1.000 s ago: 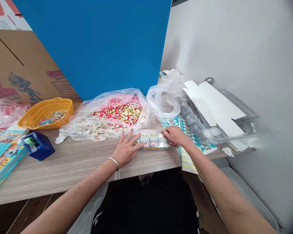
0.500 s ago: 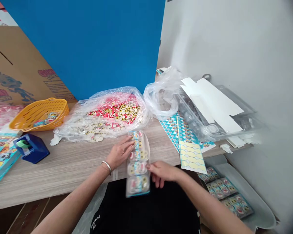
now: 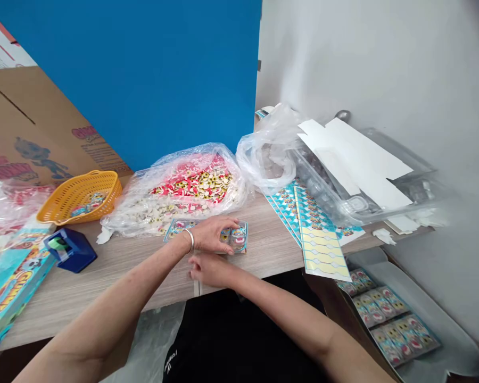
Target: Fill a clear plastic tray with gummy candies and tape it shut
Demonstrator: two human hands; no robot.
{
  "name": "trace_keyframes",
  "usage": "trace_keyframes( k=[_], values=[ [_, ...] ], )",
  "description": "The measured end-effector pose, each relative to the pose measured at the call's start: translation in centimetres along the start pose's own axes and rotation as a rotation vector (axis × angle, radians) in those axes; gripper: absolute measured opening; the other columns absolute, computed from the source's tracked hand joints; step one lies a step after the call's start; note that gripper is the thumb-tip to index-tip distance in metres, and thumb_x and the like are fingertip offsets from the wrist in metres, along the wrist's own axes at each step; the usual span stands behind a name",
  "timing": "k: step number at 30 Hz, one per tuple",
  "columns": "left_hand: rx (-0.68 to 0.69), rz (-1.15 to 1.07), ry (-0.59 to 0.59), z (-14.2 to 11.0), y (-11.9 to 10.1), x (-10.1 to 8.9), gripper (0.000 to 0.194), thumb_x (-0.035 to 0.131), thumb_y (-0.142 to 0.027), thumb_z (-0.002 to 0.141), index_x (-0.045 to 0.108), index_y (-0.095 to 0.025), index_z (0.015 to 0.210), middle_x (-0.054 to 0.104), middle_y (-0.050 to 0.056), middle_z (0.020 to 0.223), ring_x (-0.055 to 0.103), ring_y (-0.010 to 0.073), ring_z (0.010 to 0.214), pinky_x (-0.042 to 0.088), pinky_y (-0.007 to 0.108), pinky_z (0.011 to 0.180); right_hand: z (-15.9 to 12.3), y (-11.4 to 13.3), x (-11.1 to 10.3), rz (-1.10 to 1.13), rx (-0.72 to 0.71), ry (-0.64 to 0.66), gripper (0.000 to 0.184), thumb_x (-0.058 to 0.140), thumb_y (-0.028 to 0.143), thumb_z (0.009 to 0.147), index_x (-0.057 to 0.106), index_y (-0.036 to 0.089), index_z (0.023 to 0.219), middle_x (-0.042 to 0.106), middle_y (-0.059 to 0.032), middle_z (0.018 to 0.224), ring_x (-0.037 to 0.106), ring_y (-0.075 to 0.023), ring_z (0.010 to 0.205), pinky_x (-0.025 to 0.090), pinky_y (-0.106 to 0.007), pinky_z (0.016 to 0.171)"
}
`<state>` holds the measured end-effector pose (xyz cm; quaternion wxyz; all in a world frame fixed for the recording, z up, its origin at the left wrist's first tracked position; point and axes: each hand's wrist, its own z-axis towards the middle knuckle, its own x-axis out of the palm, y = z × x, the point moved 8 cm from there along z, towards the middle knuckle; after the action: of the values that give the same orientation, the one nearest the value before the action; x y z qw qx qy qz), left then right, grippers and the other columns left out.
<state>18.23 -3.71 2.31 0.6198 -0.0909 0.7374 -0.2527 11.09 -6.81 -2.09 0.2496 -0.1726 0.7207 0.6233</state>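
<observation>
A clear blister pack point(image 3: 239, 238) of small candy-like pieces lies sideways on the table, its blue-edged card showing. My left hand point(image 3: 214, 234), with a bangle at the wrist, spans the pack from above, fingers at its far edge and thumb at its near edge. Just in front of the pack is my right hand point(image 3: 209, 269), crossed under the left one. Its fingers are curled in, and whatever they may hold is hidden. Behind the pack spreads a clear plastic bag point(image 3: 191, 186) full of loose red, white and yellow pieces.
On the left are a yellow basket point(image 3: 104, 199), a blue tape dispenser point(image 3: 74, 252) and a printed box point(image 3: 16, 290). Sticker sheets point(image 3: 323, 250), clear trays point(image 3: 323, 199) and white card point(image 3: 355, 159) lie right. Filled packs point(image 3: 403, 338) rest in a lower container.
The blister pack has turned from lengthwise to crosswise and now lies on the table behind my hands. My right hand has left its edge and moved left, under my left hand.
</observation>
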Motion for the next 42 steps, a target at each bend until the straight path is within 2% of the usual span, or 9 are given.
trace_keyframes(
  k=[3, 5, 7, 10, 13, 17, 24, 34, 42],
  values=[
    [-0.018, 0.097, -0.002, -0.7, -0.5, 0.7, 0.084, 0.081, -0.058, 0.069, 0.05, -0.024, 0.14, 0.046, 0.014, 0.153, 0.04, 0.039, 0.142, 0.026, 0.065, 0.116, -5.4, -0.2, -0.3, 0.009, -0.028, 0.055, 0.012, 0.066, 0.029, 0.089, 0.073, 0.02, 0.085, 0.072, -0.0013, 0.078, 0.066, -0.0179, 0.075, 0.043, -0.025, 0.066],
    [-0.05, 0.146, -0.016, -1.1, -0.7, 1.2, 0.086, 0.081, -0.057, 0.069, 0.048, -0.024, 0.14, 0.044, 0.014, 0.155, 0.035, 0.0428, 0.143, 0.02, 0.073, 0.114, -8.9, -1.9, -2.0, -0.001, 0.078, -0.068, 0.017, 0.065, 0.03, 0.089, 0.071, 0.021, 0.076, 0.069, 0.0001, 0.07, 0.063, -0.0163, 0.067, 0.042, -0.025, 0.062],
    [-0.065, 0.179, -0.041, -1.2, -0.9, 1.5, 0.082, 0.082, -0.054, 0.07, 0.048, -0.023, 0.139, 0.045, 0.013, 0.154, 0.034, 0.0435, 0.144, 0.019, 0.074, 0.113, -11.7, -4.3, -4.9, -0.036, 0.208, -0.3, 0.011, 0.063, 0.027, 0.09, 0.071, 0.021, 0.086, 0.068, -0.0005, 0.073, 0.062, -0.0166, 0.066, 0.045, -0.027, 0.063],
    [-0.066, 0.215, -0.081, -1.2, -1.0, 1.8, 0.076, 0.081, -0.047, 0.073, 0.049, -0.023, 0.138, 0.047, 0.012, 0.153, 0.034, 0.0428, 0.144, 0.022, 0.073, 0.113, -13.3, -6.7, -8.4, -0.137, 0.183, -0.616, 0.037, 0.063, 0.026, 0.09, 0.062, 0.02, 0.127, 0.068, -0.0103, 0.112, 0.067, -0.023, 0.091, 0.055, -0.036, 0.08],
    [-0.046, 0.255, -0.11, -1.3, -1.0, 2.0, 0.071, 0.077, -0.044, 0.076, 0.049, -0.021, 0.137, 0.048, 0.012, 0.152, 0.033, 0.0423, 0.144, 0.024, 0.072, 0.113, -12.0, -6.8, -9.2, -0.239, -0.052, -0.722, 0.054, 0.063, 0.026, 0.092, 0.05, 0.022, 0.144, 0.049, -0.0153, 0.146, 0.053, -0.0292, 0.129, 0.049, -0.045, 0.105],
    [0.009, 0.324, -0.142, -1.7, -1.4, 2.5, 0.063, 0.07, -0.042, 0.084, 0.049, -0.017, 0.138, 0.048, 0.013, 0.152, 0.034, 0.0404, 0.145, 0.026, 0.068, 0.115, -10.8, -6.7, -8.8, -0.303, -0.181, -0.773, 0.048, 0.059, 0.024, 0.096, 0.054, 0.025, 0.143, 0.049, -0.0142, 0.147, 0.049, -0.0288, 0.134, 0.046, -0.048, 0.11],
    [0.071, 0.472, -0.18, -2.0, -2.0, 3.4, 0.06, 0.062, -0.036, 0.093, 0.044, -0.012, 0.145, 0.048, 0.015, 0.152, 0.038, 0.0393, 0.143, 0.03, 0.06, 0.116, -11.3, -6.3, -8.0, -0.422, -0.208, -0.848, 0.046, 0.058, 0.023, 0.097, 0.055, 0.023, 0.143, 0.056, -0.0176, 0.142, 0.056, -0.0298, 0.128, 0.051, -0.049, 0.104],
    [0.104, 0.534, -0.198, -2.0, -1.5, 3.9, 0.066, 0.055, -0.045, 0.097, 0.035, -0.016, 0.153, 0.045, 0.014, 0.154, 0.038, 0.037, 0.142, 0.031, 0.056, 0.114, -11.2, -6.4, -8.2, -0.463, -0.209, -0.895, 0.037, 0.059, 0.026, 0.098, 0.064, 0.023, 0.134, 0.064, -0.0157, 0.132, 0.063, -0.0284, 0.118, 0.055, -0.046, 0.099],
    [0.083, 0.379, -0.128, -2.0, -1.4, 3.5, 0.07, 0.058, -0.043, 0.094, 0.032, -0.018, 0.154, 0.04, 0.013, 0.158, 0.031, 0.0371, 0.146, 0.023, 0.057, 0.118, -10.8, -6.6, -8.6, -0.343, -0.176, -0.696, 0.044, 0.048, 0.02, 0.1, 0.055, 0.024, 0.143, 0.055, -0.0152, 0.143, 0.054, -0.027, 0.13, 0.048, -0.049, 0.109]
  ],
)
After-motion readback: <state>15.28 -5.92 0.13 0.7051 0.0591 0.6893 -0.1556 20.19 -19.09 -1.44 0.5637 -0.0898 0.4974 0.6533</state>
